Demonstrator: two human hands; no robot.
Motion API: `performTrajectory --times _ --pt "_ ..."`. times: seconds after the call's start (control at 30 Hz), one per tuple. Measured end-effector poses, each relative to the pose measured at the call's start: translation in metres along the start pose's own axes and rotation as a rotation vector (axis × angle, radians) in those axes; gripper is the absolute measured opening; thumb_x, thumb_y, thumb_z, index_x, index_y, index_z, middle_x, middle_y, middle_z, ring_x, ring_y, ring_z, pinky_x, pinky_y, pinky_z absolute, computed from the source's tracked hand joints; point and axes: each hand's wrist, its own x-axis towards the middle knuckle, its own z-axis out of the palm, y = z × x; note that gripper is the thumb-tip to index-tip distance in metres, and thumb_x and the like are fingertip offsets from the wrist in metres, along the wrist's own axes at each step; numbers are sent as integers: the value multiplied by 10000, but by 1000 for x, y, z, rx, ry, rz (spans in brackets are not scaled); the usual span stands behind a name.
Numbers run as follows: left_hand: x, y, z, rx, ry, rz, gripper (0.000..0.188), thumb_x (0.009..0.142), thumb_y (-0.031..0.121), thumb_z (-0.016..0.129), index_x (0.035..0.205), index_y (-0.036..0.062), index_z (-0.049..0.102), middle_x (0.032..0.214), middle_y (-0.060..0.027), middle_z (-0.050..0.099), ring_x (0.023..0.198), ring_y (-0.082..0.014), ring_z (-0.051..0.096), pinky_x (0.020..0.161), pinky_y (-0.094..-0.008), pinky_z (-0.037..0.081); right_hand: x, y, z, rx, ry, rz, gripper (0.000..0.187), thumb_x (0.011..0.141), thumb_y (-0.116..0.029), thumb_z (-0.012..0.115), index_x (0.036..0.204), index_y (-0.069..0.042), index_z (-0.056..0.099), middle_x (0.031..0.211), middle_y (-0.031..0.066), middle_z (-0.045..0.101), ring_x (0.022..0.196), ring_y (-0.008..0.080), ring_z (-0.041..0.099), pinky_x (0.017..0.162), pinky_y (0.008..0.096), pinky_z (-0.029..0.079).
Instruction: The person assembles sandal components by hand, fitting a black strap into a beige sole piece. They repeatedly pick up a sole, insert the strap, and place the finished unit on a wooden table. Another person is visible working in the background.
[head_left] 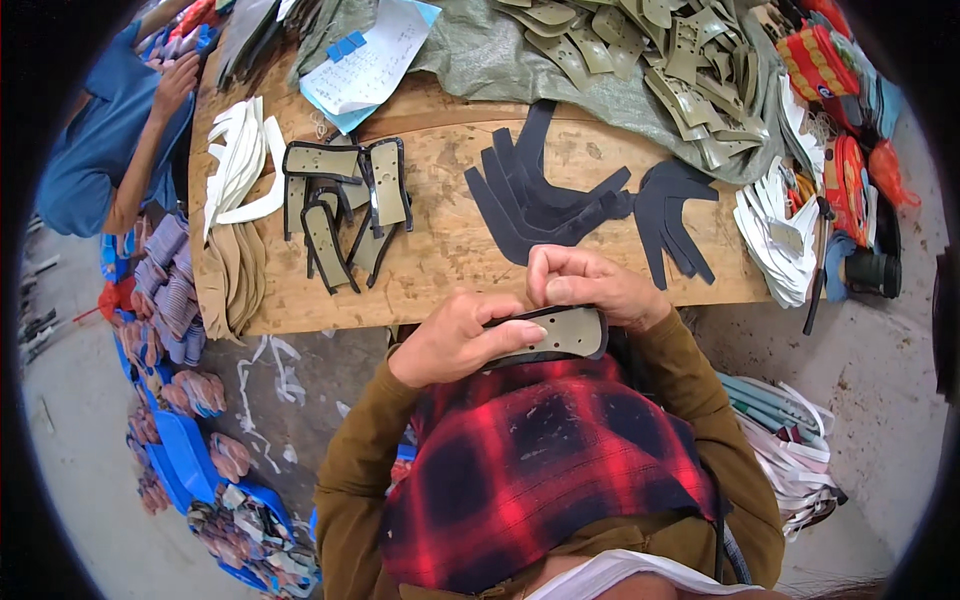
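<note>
Over my lap, at the table's front edge, I have a curved olive plate [568, 331] with small holes and a black rim. My left hand [465, 335] is closed on its left end, thumb lying on the plate face and fingers behind. My right hand [600, 287] is at the plate's upper right edge, fingers curled and thumb pressed to them; what the pinch holds is hidden. Similar black-rimmed olive plates [322, 240] lie in a loose pile on the table to the left. Ahead of my hands are stacked black V-shaped pieces [520, 205] and more black cut pieces [668, 215].
The wooden table [440, 270] also bears white strips [240, 160], tan strips [235, 275], a written sheet [370, 65] and many bare olive plates [690, 60] on a green sheet. White pieces [775, 235] hang at the right edge. A person in blue [120, 130] stands at left, beside bundles on the floor.
</note>
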Motion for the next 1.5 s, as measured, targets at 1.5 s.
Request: performTrajectory --times 1.5 --pt "26 -22 53 -52 770 130 262 971 243 633 1009 -14 666 810 -37 647 742 -64 562 640 -241 462 43 49 11 -160 698 -589 448 1046 -457 382 1181 -46 498 950 66 547 875 133 543 806 271 447"
